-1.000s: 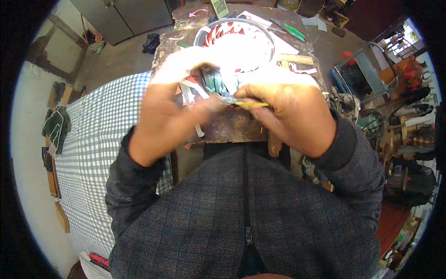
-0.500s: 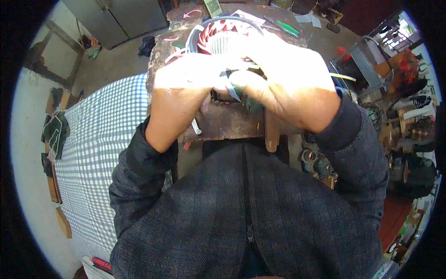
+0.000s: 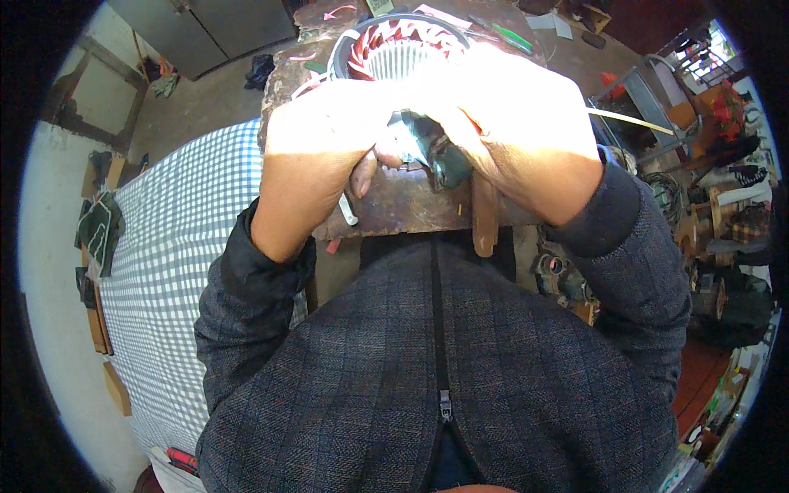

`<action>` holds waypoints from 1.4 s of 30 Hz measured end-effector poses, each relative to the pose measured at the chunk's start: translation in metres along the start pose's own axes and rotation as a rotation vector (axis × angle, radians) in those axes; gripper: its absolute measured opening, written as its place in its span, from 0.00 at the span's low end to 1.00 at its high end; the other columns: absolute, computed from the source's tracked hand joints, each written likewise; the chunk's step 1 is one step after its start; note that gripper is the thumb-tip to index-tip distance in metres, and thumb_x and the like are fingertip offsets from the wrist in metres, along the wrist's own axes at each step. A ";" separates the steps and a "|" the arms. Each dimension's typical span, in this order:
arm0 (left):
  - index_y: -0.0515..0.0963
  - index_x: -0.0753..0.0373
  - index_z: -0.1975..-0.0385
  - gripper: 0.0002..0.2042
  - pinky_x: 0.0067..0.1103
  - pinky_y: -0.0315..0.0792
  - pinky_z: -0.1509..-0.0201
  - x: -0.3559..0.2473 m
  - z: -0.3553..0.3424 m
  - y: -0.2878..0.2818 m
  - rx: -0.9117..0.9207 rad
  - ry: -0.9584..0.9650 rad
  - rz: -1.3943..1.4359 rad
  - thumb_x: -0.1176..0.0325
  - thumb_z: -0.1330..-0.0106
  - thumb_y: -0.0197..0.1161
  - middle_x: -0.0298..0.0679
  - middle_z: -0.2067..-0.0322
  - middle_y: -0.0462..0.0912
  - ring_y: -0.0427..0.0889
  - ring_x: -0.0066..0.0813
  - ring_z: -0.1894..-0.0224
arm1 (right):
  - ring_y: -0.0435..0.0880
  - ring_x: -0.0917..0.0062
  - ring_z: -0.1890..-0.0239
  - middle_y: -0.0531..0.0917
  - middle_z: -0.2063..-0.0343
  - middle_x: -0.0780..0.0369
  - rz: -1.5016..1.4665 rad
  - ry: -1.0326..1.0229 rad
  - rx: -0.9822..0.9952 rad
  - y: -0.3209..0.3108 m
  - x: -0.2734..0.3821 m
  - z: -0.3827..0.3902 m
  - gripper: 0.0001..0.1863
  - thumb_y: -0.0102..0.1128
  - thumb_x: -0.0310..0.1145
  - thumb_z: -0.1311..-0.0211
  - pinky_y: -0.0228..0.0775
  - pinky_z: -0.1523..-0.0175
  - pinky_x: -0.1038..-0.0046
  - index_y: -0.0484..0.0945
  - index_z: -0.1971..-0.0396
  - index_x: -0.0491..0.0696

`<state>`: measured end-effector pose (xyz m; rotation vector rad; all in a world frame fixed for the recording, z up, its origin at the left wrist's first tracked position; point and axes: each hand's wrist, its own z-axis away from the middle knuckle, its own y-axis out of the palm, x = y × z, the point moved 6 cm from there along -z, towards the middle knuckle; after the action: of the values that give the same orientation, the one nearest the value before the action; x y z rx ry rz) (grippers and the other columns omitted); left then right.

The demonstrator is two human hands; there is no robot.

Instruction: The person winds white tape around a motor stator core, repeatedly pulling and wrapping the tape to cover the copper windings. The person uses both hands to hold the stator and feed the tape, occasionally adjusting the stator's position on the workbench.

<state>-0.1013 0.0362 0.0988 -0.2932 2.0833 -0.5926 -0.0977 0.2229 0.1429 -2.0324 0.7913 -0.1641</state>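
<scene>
A motor stator (image 3: 400, 62) with reddish-brown windings and a pale slotted inside stands on the worn wooden table, just beyond my hands. Strong light washes out much of both hands. Between them is a crumpled, glossy dark green film (image 3: 440, 154). My left hand (image 3: 333, 123) is closed, its fingertips pinching near the film's pale left edge. Around the film's right side my right hand (image 3: 526, 123) is closed, its far fingers lost in glare. A thin pale stick (image 3: 631, 120) sticks out past my right wrist; whether I hold it cannot be seen.
On the wooden table (image 3: 386, 215) lie a wooden bar (image 3: 485, 215), a white-handled tool (image 3: 348, 210) and a green-handled tool (image 3: 513, 38). A checked cloth (image 3: 185, 246) covers a surface to the left. A metal-framed cart (image 3: 645, 103) and clutter stand at the right.
My hands have drawn slightly apart, and more of the dark film shows between them. The pale stick reaches farther right. The view has shifted a little, so the table sits higher.
</scene>
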 end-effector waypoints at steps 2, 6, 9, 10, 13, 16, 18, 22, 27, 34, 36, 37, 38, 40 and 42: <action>0.84 0.68 0.56 0.08 0.19 0.79 0.65 0.004 0.001 0.002 0.036 -0.063 0.125 0.75 0.29 0.59 0.34 0.79 0.83 0.80 0.20 0.79 | 0.88 0.60 0.60 0.88 0.59 0.55 -0.040 0.004 -0.012 0.004 -0.001 0.001 0.16 0.65 0.37 0.31 0.81 0.52 0.66 0.86 0.48 0.48; 0.84 0.69 0.59 0.06 0.16 0.71 0.74 0.008 0.003 0.006 0.028 -0.146 0.244 0.75 0.29 0.61 0.35 0.79 0.84 0.76 0.17 0.82 | 0.86 0.54 0.53 0.86 0.53 0.51 -0.052 0.048 0.182 0.024 0.000 0.005 0.19 0.64 0.36 0.29 0.79 0.45 0.63 0.82 0.42 0.47; 0.81 0.70 0.57 0.07 0.13 0.62 0.80 0.008 0.003 0.006 -0.011 -0.138 0.289 0.73 0.26 0.61 0.37 0.75 0.84 0.72 0.14 0.82 | 0.85 0.51 0.49 0.85 0.49 0.48 -0.194 0.112 0.292 0.033 -0.001 0.008 0.21 0.60 0.34 0.27 0.78 0.41 0.60 0.78 0.37 0.46; 0.81 0.70 0.57 0.06 0.13 0.62 0.80 0.010 0.004 0.007 0.002 -0.172 0.299 0.73 0.26 0.61 0.37 0.75 0.84 0.72 0.13 0.82 | 0.84 0.50 0.48 0.85 0.48 0.47 -0.272 0.107 0.287 0.033 0.000 0.009 0.22 0.60 0.34 0.27 0.77 0.41 0.60 0.77 0.36 0.46; 0.80 0.70 0.58 0.05 0.14 0.63 0.80 0.016 0.009 0.006 0.015 -0.233 0.362 0.75 0.27 0.61 0.36 0.75 0.84 0.72 0.13 0.82 | 0.84 0.49 0.47 0.84 0.46 0.46 -0.429 0.126 0.374 0.035 -0.003 0.012 0.22 0.57 0.34 0.25 0.77 0.39 0.58 0.76 0.34 0.46; 0.80 0.70 0.58 0.05 0.15 0.65 0.79 0.024 0.013 0.003 0.011 -0.244 0.395 0.75 0.27 0.60 0.36 0.74 0.84 0.73 0.13 0.82 | 0.85 0.49 0.48 0.84 0.47 0.46 -0.499 0.062 0.344 0.034 -0.004 0.013 0.22 0.58 0.33 0.26 0.77 0.40 0.58 0.77 0.35 0.46; 0.80 0.70 0.57 0.06 0.15 0.66 0.79 0.029 0.012 0.001 -0.004 -0.203 0.361 0.75 0.27 0.61 0.36 0.74 0.85 0.74 0.14 0.81 | 0.86 0.50 0.50 0.85 0.47 0.47 -0.543 0.036 0.273 0.036 -0.007 0.009 0.21 0.59 0.33 0.27 0.78 0.41 0.58 0.79 0.37 0.46; 0.81 0.70 0.55 0.08 0.15 0.67 0.77 0.039 0.005 -0.003 -0.080 -0.086 0.203 0.73 0.27 0.62 0.35 0.74 0.85 0.75 0.14 0.80 | 0.89 0.63 0.55 0.88 0.53 0.54 -0.035 -0.257 0.117 0.053 -0.020 -0.012 0.19 0.59 0.32 0.30 0.81 0.46 0.63 0.82 0.42 0.46; 0.84 0.69 0.54 0.09 0.18 0.70 0.74 0.036 0.012 -0.002 -0.051 0.019 -0.085 0.72 0.27 0.64 0.36 0.73 0.86 0.78 0.16 0.78 | 0.89 0.68 0.57 0.88 0.55 0.55 -0.187 0.056 0.579 0.106 -0.084 -0.045 0.16 0.56 0.36 0.26 0.82 0.49 0.65 0.83 0.46 0.44; 0.85 0.70 0.56 0.09 0.20 0.74 0.71 0.026 0.021 -0.002 -0.041 -0.094 -0.043 0.72 0.29 0.66 0.37 0.74 0.88 0.82 0.18 0.75 | 0.89 0.64 0.58 0.88 0.56 0.55 -0.231 0.069 0.528 0.130 -0.084 -0.062 0.15 0.54 0.37 0.24 0.82 0.49 0.64 0.84 0.48 0.46; 0.86 0.70 0.58 0.08 0.20 0.74 0.71 0.023 0.018 0.000 -0.012 -0.109 -0.017 0.72 0.29 0.66 0.38 0.75 0.88 0.82 0.19 0.75 | 0.89 0.63 0.58 0.89 0.57 0.54 -0.170 0.042 0.485 0.128 -0.082 -0.062 0.15 0.55 0.38 0.24 0.81 0.49 0.63 0.85 0.50 0.46; 0.86 0.70 0.58 0.08 0.20 0.75 0.70 0.021 0.016 0.002 0.000 -0.106 -0.008 0.71 0.29 0.66 0.38 0.75 0.88 0.82 0.19 0.75 | 0.89 0.63 0.58 0.89 0.58 0.54 -0.159 0.050 0.490 0.128 -0.082 -0.061 0.15 0.55 0.38 0.24 0.81 0.49 0.63 0.85 0.51 0.46; 0.86 0.69 0.59 0.08 0.21 0.75 0.70 0.020 0.015 0.003 0.007 -0.117 -0.002 0.71 0.28 0.66 0.38 0.75 0.88 0.83 0.19 0.75 | 0.88 0.62 0.57 0.89 0.58 0.54 -0.148 0.058 0.494 0.128 -0.081 -0.060 0.15 0.55 0.39 0.24 0.81 0.48 0.63 0.86 0.52 0.46; 0.87 0.69 0.60 0.08 0.21 0.75 0.70 0.017 0.013 0.005 0.016 -0.077 -0.012 0.70 0.28 0.66 0.39 0.74 0.88 0.83 0.20 0.75 | 0.88 0.61 0.56 0.89 0.58 0.53 -0.211 0.066 0.499 0.127 -0.079 -0.060 0.16 0.55 0.40 0.24 0.80 0.47 0.63 0.86 0.53 0.46; 0.87 0.69 0.61 0.08 0.22 0.76 0.69 0.015 0.013 0.007 0.019 -0.047 -0.021 0.70 0.28 0.67 0.40 0.74 0.89 0.84 0.21 0.75 | 0.87 0.60 0.55 0.88 0.56 0.53 -0.118 0.004 0.456 0.124 -0.074 -0.061 0.17 0.55 0.41 0.24 0.80 0.45 0.62 0.86 0.52 0.45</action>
<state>-0.0982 0.0321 0.0784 -0.3159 2.0300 -0.6127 -0.2389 0.1766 0.0918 -1.6441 0.5728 -0.3798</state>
